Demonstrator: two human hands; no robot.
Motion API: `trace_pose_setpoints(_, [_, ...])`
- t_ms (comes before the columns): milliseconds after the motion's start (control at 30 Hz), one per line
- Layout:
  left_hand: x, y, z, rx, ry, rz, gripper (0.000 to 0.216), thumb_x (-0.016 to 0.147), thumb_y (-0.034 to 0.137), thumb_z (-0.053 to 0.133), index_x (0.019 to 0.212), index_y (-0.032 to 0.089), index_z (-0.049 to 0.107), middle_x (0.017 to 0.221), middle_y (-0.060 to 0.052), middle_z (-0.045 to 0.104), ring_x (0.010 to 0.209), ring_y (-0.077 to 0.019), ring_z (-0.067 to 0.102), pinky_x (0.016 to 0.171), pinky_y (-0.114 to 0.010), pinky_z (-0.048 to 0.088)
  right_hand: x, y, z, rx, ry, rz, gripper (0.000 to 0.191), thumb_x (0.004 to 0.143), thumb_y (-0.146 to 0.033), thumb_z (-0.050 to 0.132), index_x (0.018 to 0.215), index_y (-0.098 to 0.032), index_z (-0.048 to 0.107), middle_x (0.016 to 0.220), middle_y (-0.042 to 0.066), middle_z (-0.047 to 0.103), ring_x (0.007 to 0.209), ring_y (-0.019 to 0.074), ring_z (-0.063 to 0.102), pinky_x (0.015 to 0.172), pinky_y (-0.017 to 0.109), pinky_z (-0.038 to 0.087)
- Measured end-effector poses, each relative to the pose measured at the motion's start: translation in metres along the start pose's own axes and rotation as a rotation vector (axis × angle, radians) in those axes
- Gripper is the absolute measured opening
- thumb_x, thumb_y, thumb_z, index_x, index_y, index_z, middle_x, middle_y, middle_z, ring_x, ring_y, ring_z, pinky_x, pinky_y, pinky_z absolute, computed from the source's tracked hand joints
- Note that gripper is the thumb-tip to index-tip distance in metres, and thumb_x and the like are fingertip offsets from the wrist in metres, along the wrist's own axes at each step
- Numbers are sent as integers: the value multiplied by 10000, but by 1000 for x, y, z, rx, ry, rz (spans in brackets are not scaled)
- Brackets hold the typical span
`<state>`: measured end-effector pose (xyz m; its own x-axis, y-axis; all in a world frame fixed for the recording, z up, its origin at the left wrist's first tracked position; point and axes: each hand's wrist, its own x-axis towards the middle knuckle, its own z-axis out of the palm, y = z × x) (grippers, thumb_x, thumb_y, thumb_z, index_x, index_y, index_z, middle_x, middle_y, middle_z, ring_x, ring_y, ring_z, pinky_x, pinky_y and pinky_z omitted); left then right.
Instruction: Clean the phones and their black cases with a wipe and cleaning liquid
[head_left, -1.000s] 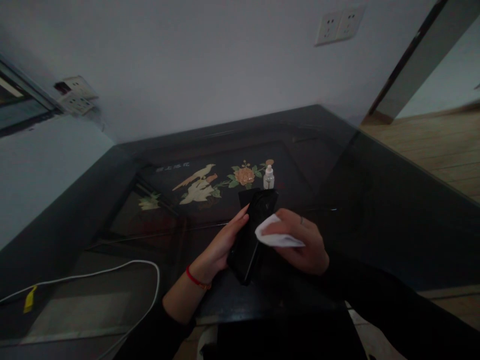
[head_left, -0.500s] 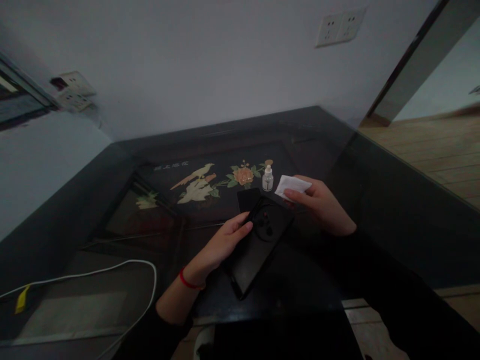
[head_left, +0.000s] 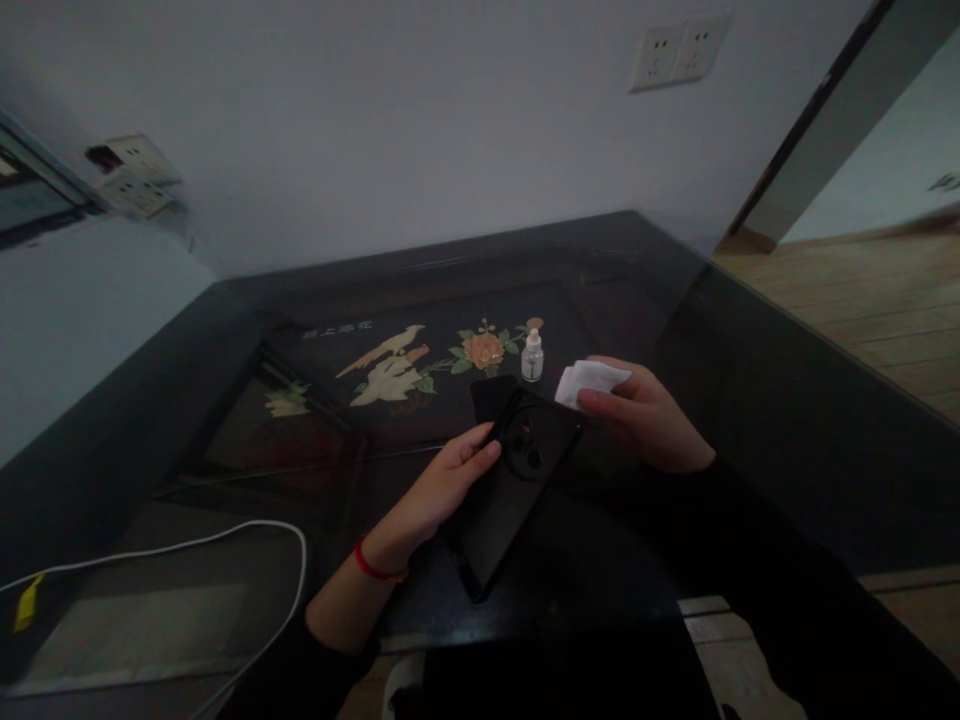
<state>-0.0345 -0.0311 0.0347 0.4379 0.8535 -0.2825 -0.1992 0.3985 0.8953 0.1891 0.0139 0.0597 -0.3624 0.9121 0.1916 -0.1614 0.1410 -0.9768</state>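
Note:
A black smartphone [head_left: 504, 500], back side up with a large round camera ring near its far end, is held along its left edge by my left hand [head_left: 454, 480]. My right hand [head_left: 645, 410] pinches a folded white tissue [head_left: 589, 380] just to the right of the phone's camera end. Beyond the phone stands a small clear dropper bottle [head_left: 532, 358] with a white top. A flat dark rectangular piece [head_left: 491, 396] lies on the table, partly hidden behind the phone; I cannot tell what it is.
The dark glossy table [head_left: 645, 290] bears a bird-and-flower picture [head_left: 394, 375]. At the left, a white cable [head_left: 187, 543] with a yellow tag [head_left: 28, 603] runs across it. The wall behind carries a double socket [head_left: 679, 54] and a power strip [head_left: 139, 175].
My right hand has tilted the white tissue slightly and shifted it a little to the right. The phone has turned slightly in my left hand. The view has shifted a bit.

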Motion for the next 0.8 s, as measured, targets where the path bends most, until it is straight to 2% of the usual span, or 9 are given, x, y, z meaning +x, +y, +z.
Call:
trace_pose_setpoints(67, [0,-3,3,1,-43,-35,422,804,381,679,1175,182,652,964,-68,729,794,-181,672,726,-262,484,2,6,7,22,59,30,230,753,-360,714,766,-170,585,665,-29,568,594,107,526,558,231,414])
trace_pose_setpoints(200, [1,-6,5,4,-68,-44,401,798,379,688,1141,172,663,962,-59,729,792,-166,670,740,-252,489,2,9,12,60,62,81,250,729,-363,731,799,-169,590,683,-29,577,599,105,532,552,227,415])
trace_pose_setpoints(333, [-2,0,2,-57,47,-45,386,820,327,669,1180,192,630,1006,-55,721,832,-162,673,773,-257,500,-3,-5,-1,30,-33,-15,291,714,-418,746,710,-168,597,612,-26,563,539,104,514,488,225,396])
trace_pose_setpoints(400, [-3,2,0,-165,73,-63,412,848,311,631,1247,219,578,1031,-66,715,872,-189,677,808,-324,514,-4,-10,-6,34,-56,-66,312,716,-447,739,686,-173,594,594,-23,559,508,103,500,450,228,381])
trace_pose_setpoints(500, [-4,1,-1,-427,-120,-151,429,905,378,513,1297,205,534,1204,-122,654,1079,-284,624,860,-486,510,-2,-7,-5,51,114,-122,276,718,-421,734,711,-185,589,602,-34,552,500,95,489,443,226,384])
trace_pose_setpoints(567, [-2,0,-1,-573,-271,-210,459,917,406,449,1289,154,543,1328,-142,574,1208,-319,540,902,-537,482,0,-1,0,14,235,-151,227,744,-381,714,740,-189,592,610,-39,552,520,94,497,472,228,402])
trace_pose_setpoints(600, [-1,-1,0,-620,-305,-221,473,917,403,431,1288,133,544,1362,-141,546,1240,-319,511,925,-543,467,1,2,2,-24,268,-171,205,763,-364,700,748,-188,596,616,-38,554,535,96,504,489,229,409])
trace_pose_setpoints(700, [0,0,2,-680,-302,-226,528,921,442,382,1315,121,521,1381,-143,526,1233,-315,505,949,-588,426,3,5,9,-224,315,-244,165,819,-324,652,749,-184,599,625,-37,556,566,99,513,523,233,403])
trace_pose_setpoints(800, [-1,1,2,-685,-273,-249,648,898,588,335,1331,138,507,1395,-156,507,1098,-291,575,914,-631,423,5,-1,15,-483,341,-315,142,846,-291,610,758,-180,605,631,-32,561,568,104,502,521,237,375])
